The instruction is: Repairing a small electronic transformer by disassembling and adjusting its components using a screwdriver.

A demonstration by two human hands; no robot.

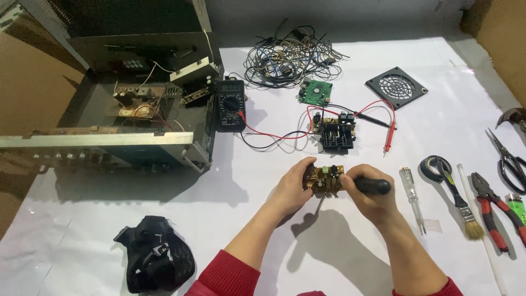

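My left hand (293,186) grips a small brown circuit board (324,178) by its left edge, holding it above the white table sheet (246,186). My right hand (370,198) is closed around the black handle of a screwdriver (373,186). The tool's tip points left and meets the board's right side. Both arms wear red sleeves.
An opened metal chassis (126,115) stands at the left with a black multimeter (230,104) and red and black leads beside it. Behind are a wire tangle (290,55), a green board (315,91), a black-socketed board (337,133) and a fan grille (396,86). Right: tester screwdriver (412,197), brush (463,205), pliers (493,214), scissors (509,159). A black pouch (155,260) lies front left.
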